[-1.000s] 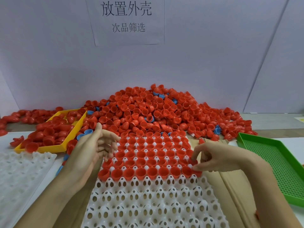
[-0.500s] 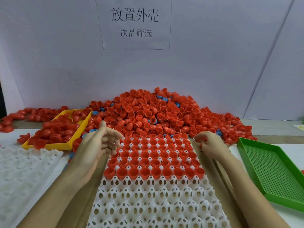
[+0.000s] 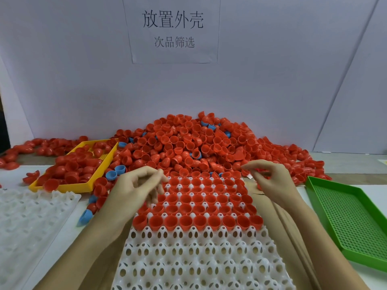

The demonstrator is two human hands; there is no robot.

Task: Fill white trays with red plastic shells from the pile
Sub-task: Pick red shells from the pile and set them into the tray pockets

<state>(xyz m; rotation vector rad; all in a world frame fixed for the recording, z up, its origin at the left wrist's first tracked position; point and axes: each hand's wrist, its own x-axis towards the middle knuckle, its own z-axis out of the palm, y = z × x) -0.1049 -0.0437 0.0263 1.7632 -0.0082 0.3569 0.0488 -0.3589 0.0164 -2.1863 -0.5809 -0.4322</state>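
Both hands, left (image 3: 134, 189) and right (image 3: 270, 178), hover loose-fingered, holding nothing, between pile (image 3: 192, 147) and white tray (image 3: 199, 258).

My left hand (image 3: 134, 191) covers the left ends of the middle shell rows on the tray (image 3: 194, 254), and its fingertips are smeared with blur, so I cannot tell whether they hold anything. My right hand (image 3: 272, 181) hides the tray's far right corner, and whatever sits between its thumb and forefinger is too small to make out. The tray's near end, the spare tray (image 3: 27, 222) on the left and the green tray (image 3: 351, 218) are cut off by the edges.
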